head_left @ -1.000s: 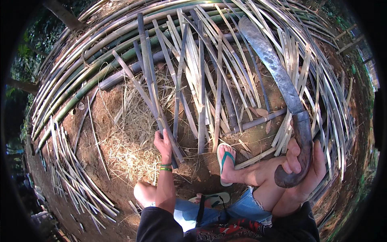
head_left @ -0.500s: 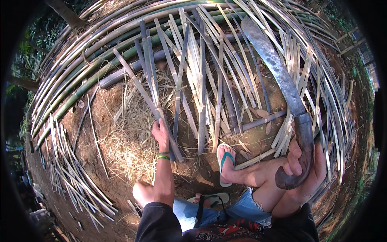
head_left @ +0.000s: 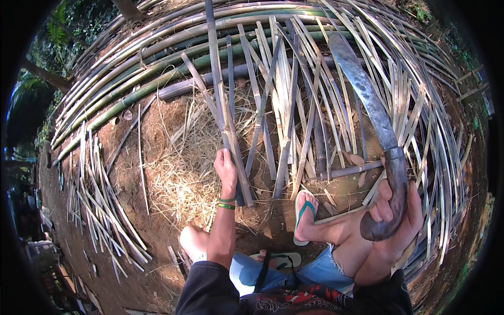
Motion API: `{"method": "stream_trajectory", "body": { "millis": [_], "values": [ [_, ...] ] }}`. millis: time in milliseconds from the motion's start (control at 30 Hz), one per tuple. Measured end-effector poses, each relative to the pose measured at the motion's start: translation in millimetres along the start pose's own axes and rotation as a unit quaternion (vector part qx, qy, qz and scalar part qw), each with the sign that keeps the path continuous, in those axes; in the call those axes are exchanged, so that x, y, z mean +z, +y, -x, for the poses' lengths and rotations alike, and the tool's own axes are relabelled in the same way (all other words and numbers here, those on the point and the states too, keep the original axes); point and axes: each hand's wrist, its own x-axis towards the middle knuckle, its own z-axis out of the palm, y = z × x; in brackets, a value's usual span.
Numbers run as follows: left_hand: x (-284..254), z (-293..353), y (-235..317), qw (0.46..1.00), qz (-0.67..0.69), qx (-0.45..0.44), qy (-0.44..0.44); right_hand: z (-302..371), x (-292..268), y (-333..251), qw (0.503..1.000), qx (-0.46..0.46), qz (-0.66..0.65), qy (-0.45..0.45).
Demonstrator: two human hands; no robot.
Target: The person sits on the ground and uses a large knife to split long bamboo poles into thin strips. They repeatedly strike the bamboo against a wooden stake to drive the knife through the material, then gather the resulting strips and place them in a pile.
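My left hand (head_left: 226,169) is closed around the near end of a split bamboo strip (head_left: 216,63). The strip points away from me, and its far end reaches the top edge of the picture. Other bamboo slats (head_left: 241,173) lie right beside that hand, some crossing one another. At the right, my right hand (head_left: 409,223) is wrapped around the dark curved handle of a machete (head_left: 361,90). Its broad, mottled blade points up and away, above the slats. Pale bamboo shavings (head_left: 184,168) cover the soil left of my left hand.
Long bamboo poles (head_left: 168,52) run across the far side. Thin strips are heaped on the right (head_left: 436,142), with a smaller bundle (head_left: 102,199) on the left. My sandalled foot (head_left: 304,215) rests near the slats' ends. A tree trunk (head_left: 128,9) stands at the far left.
My left hand now has a bamboo strip raised, its far end much higher in the picture. The right hand keeps the machete almost still. The whole view has shifted slightly.
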Motion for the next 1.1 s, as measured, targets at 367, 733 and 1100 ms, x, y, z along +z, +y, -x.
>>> {"method": "stream_trajectory", "body": {
  "millis": [367, 733, 1100],
  "values": [
    [-79.8, 11.6, 53.1, 0.996, 0.026, -0.012, 0.085, -9.7, 29.3, 41.9, 0.991, 0.066, 0.07, -0.095],
    [-160.3, 42.5, 46.0, 0.884, 0.407, -0.221, 0.064, -26.3, 40.7, 88.1, 0.976, 0.093, 0.12, -0.156],
    [-191.3, 96.4, 58.6, 0.594, 0.768, -0.226, -0.081, -34.9, 61.4, 114.0, 0.965, 0.079, 0.168, -0.186]
  ]
}}
